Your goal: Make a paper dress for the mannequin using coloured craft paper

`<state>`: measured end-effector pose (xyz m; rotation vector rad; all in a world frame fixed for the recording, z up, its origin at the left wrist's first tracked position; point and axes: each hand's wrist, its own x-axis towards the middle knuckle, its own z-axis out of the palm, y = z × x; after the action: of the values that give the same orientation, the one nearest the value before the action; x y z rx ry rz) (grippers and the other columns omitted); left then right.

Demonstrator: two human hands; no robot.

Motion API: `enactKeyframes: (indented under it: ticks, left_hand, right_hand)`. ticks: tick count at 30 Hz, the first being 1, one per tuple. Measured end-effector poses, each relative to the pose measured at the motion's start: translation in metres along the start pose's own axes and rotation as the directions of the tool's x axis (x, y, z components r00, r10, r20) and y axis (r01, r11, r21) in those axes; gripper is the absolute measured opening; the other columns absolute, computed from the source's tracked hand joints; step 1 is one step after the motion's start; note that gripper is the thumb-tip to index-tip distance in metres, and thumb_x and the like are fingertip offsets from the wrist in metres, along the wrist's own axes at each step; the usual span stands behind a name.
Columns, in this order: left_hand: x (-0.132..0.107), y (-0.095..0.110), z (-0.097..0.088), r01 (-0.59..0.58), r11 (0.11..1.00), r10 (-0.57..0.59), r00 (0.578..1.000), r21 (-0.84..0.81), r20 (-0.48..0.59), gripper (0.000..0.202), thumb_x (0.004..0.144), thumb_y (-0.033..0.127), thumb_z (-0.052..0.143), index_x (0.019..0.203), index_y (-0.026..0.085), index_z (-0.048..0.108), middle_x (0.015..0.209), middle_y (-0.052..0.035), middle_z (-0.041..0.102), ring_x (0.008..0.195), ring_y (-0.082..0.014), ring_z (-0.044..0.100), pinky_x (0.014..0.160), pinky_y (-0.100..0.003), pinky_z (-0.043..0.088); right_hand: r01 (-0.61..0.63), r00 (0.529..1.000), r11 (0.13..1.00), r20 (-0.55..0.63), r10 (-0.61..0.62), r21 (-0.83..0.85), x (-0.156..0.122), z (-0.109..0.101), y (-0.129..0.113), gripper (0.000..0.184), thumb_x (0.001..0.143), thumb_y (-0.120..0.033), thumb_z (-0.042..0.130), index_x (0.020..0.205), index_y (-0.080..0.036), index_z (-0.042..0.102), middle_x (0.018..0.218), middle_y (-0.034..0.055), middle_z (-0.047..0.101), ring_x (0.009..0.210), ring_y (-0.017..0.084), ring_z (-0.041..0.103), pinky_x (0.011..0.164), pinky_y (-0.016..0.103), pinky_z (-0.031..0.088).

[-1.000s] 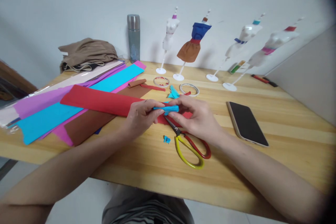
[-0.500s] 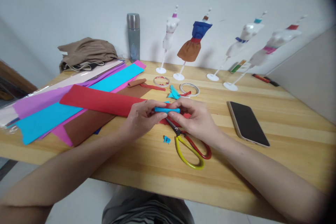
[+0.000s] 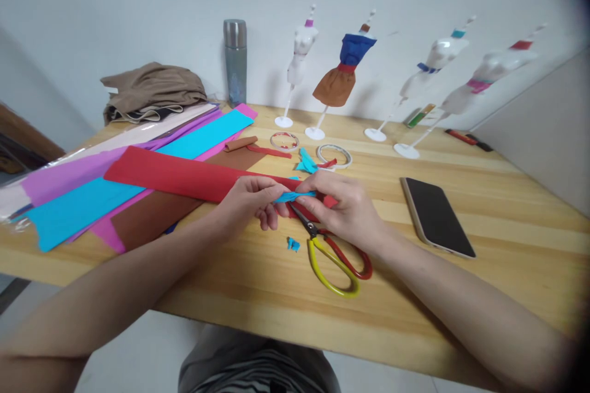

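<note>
A narrow folded strip of blue crepe paper (image 3: 295,196) is stretched between my two hands above the table. My left hand (image 3: 255,199) pinches its left end between thumb and forefinger, the other fingers curled below. At the right end, my right hand (image 3: 338,199) pinches the strip with thumb and fingertips. Scissors (image 3: 329,258) with one yellow and one red handle lie under my right hand, blades partly beneath the strip. Small blue scraps (image 3: 293,244) rest left of the handles. A long red crepe paper sheet (image 3: 184,175) runs behind my left hand.
Several dress-form stands (image 3: 334,89) line the wall beside a thermos (image 3: 236,64). Two tape rolls (image 3: 334,156) and a blue paper scrap (image 3: 306,161) lie mid-table. A phone (image 3: 437,218) is at right; blue crepe paper (image 3: 83,212) and folded brown cloth (image 3: 154,89) are at left.
The blue strip has gone from a flat, taut band to a thinner, twisted-looking piece. My left hand has turned, with its lower fingers now showing beneath. My right hand stays nearly in place.
</note>
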<state>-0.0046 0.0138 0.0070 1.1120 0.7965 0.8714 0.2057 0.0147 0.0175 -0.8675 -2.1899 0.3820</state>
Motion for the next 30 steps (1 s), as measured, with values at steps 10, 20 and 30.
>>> enactKeyframes:
  ticks: [10, 20, 30]
  left_hand:
    - [0.0, 0.003, -0.001, 0.075, 0.99, -0.086, 0.992, 0.122, 0.087, 0.042, 0.076, 0.053, 0.082, 0.078, 0.014, 0.067, 0.068, -0.0037, 0.075, 0.043, -0.0086, 0.061, 0.038, -0.016, 0.041]
    - [0.004, 0.003, -0.006, 0.038, 0.965, -0.066, 0.993, 0.261, 0.099, 0.033, 0.075, 0.044, 0.081, 0.071, 0.014, 0.067, 0.061, -0.0008, 0.069, 0.049, -0.0078, 0.061, 0.045, -0.016, 0.045]
    - [0.005, 0.002, -0.002, 0.097, 0.95, -0.113, 0.993, 0.296, 0.04, 0.027, 0.066, 0.035, 0.086, 0.073, 0.014, 0.071, 0.056, 0.0012, 0.066, 0.047, -0.0092, 0.06, 0.046, -0.018, 0.046]
  right_hand:
    - [0.149, 0.988, 0.988, 0.02, -0.15, 0.024, 0.0, -0.004, 0.012, 0.013, 0.098, -0.018, 0.06, 0.089, -0.021, 0.068, 0.081, 0.004, 0.071, 0.074, 0.016, 0.067, 0.069, 0.03, 0.054]
    - [0.298, 0.94, 0.95, 0.145, -0.309, 0.096, 0.001, -0.008, 0.019, 0.014, 0.102, -0.025, 0.059, 0.094, -0.02, 0.07, 0.088, 0.0072, 0.072, 0.079, 0.017, 0.068, 0.071, 0.03, 0.056]
    - [0.298, 0.928, 0.952, 0.215, -0.306, 0.067, -0.002, -0.003, 0.021, 0.014, 0.102, -0.022, 0.057, 0.093, -0.018, 0.068, 0.086, 0.0071, 0.07, 0.078, 0.016, 0.067, 0.069, 0.029, 0.054]
